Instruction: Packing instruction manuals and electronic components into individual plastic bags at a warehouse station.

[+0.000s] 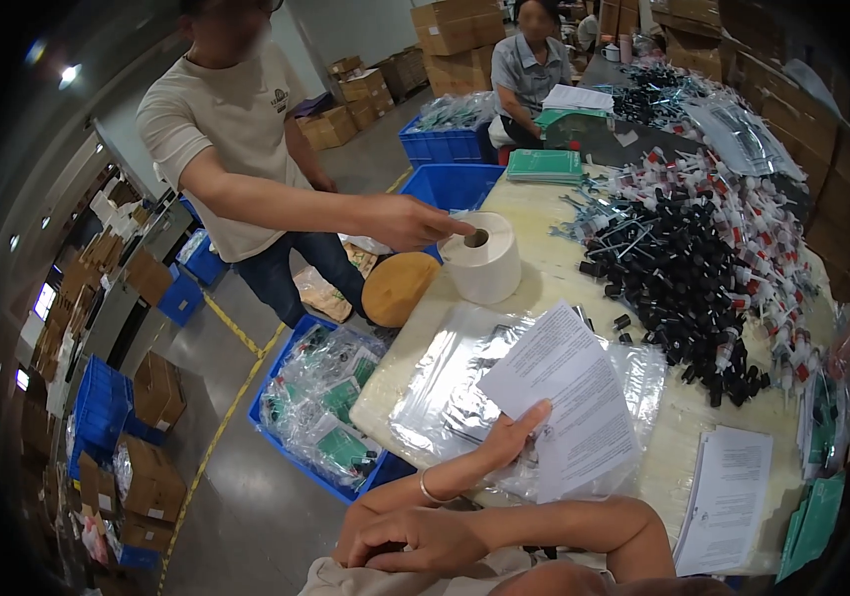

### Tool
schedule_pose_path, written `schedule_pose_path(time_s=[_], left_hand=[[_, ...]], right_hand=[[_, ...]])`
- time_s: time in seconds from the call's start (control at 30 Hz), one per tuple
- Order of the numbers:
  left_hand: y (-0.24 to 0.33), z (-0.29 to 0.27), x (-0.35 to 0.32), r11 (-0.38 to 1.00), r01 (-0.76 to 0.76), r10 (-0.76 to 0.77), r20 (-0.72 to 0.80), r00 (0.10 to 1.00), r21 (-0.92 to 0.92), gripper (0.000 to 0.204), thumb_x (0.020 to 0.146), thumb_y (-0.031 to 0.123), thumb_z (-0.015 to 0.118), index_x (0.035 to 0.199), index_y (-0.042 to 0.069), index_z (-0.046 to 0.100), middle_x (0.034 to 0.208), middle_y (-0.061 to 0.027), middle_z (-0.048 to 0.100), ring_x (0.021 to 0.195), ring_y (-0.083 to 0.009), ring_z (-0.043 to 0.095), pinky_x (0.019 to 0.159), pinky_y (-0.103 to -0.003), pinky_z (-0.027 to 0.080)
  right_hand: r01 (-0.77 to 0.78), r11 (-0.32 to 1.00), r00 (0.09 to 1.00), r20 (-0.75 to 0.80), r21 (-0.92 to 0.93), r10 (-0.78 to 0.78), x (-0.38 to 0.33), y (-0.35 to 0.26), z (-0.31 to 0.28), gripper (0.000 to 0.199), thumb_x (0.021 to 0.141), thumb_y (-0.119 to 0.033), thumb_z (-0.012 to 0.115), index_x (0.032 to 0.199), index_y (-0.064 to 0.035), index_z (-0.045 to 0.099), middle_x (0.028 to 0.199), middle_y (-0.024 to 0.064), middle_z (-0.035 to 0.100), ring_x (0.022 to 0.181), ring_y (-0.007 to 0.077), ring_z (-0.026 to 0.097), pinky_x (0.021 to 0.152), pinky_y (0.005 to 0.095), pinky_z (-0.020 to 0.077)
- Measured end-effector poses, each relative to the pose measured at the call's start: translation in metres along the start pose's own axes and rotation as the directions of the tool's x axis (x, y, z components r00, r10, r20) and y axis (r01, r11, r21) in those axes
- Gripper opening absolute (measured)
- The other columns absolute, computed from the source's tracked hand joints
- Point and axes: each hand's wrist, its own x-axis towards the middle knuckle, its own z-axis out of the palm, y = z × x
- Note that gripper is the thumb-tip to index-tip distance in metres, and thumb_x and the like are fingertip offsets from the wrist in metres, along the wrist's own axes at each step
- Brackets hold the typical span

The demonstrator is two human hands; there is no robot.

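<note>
A white roll of tape [484, 260] stands on the far left corner of the desk [544, 214], and a standing co-worker's hand [407, 222] touches its top. Just beside the roll, off the desk edge, is a round wooden stool seat [400, 288]. A big heap of black and red-and-white small parts [703, 258] covers the right half of the desk. Green booklets [544, 164] lie stacked at the far end, near a seated person [529, 70]. Blue crates [320, 407] of bagged goods sit on the floor to the left, and cardboard boxes [455, 40] are piled behind.
</note>
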Motion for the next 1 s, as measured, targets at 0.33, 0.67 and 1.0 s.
schedule_pose_path(time_s=[0.33, 0.67, 1.0], left_hand=[[0.0076, 0.0068, -0.0033, 0.997, -0.070, 0.070, 0.012, 0.997, -0.027, 0.040, 0.094, 0.027, 0.052, 0.122, -0.002, 0.048, 0.113, -0.0065, 0.055, 0.104, -0.0123, 0.050, 0.089, -0.026, 0.041], [0.0068, 0.0036, -0.0036, 0.997, -0.077, 0.078, 0.028, 0.997, -0.011, 0.041, 0.094, 0.028, 0.052, 0.123, -0.001, 0.048, 0.114, -0.0066, 0.055, 0.104, -0.0123, 0.050, 0.089, -0.026, 0.041], [0.0051, 0.0025, -0.0028, 0.999, -0.038, 0.039, 0.039, 0.998, -0.031, 0.042, 0.094, 0.028, 0.052, 0.124, -0.001, 0.046, 0.114, -0.0063, 0.054, 0.104, -0.0122, 0.049, 0.088, -0.026, 0.041]], right_hand=[[-0.015, 0.999, 1.000, 0.011, -0.030, 0.016, 0.0003, 0.0036, -0.0032, 0.019, 0.088, -0.010, 0.055, 0.104, -0.0006, 0.060, 0.099, 0.0069, 0.061, 0.092, 0.0131, 0.058, 0.081, 0.0260, 0.0450], [0.091, 0.993, 0.996, -0.004, -0.081, -0.091, 0.0000, 0.0083, 0.0010, 0.018, 0.090, -0.012, 0.055, 0.102, 0.0004, 0.056, 0.098, 0.0065, 0.058, 0.089, 0.0112, 0.055, 0.078, 0.0242, 0.0439], [0.036, 0.999, 0.999, 0.002, -0.002, -0.036, 0.0009, 0.0084, 0.0029, 0.018, 0.090, -0.015, 0.056, 0.100, -0.0005, 0.054, 0.095, 0.0047, 0.055, 0.085, 0.0092, 0.053, 0.075, 0.0228, 0.0433]])
